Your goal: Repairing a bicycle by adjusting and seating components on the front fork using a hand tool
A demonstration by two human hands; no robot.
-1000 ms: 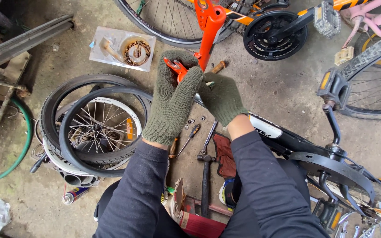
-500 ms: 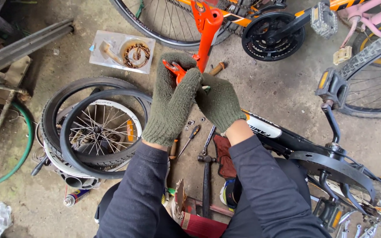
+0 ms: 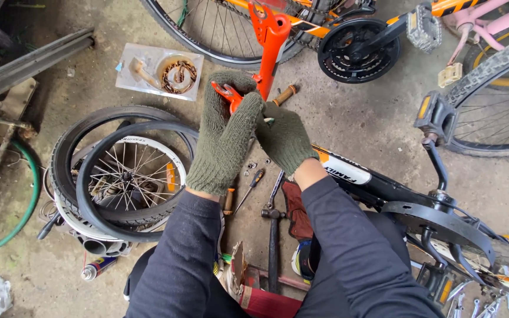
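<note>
Both my hands wear green knitted gloves and are pressed together in the middle of the view. My left hand [image 3: 225, 141] is upright, fingers straight and close together. My right hand [image 3: 285, 138] leans against its palm side, fingers curled toward it. Whether anything small sits between them is hidden. Just behind the fingertips is the orange tip [image 3: 226, 93] of an orange bicycle fork [image 3: 272, 35]. Below my hands, a screwdriver [image 3: 248, 188] and a hammer [image 3: 273, 235] lie on the concrete.
A spoked wheel with loose black tyres [image 3: 131, 176] lies at the left. A black bicycle frame [image 3: 384, 188] crosses under my right arm. A tray with a round rusty part [image 3: 160, 70] sits at the back. Chainring [image 3: 357, 50], pedal [image 3: 434, 115], spray can [image 3: 98, 268], green hose [image 3: 27, 194].
My hands stay pressed together and have shifted a little up toward the orange fork tip. Nothing on the floor has moved.
</note>
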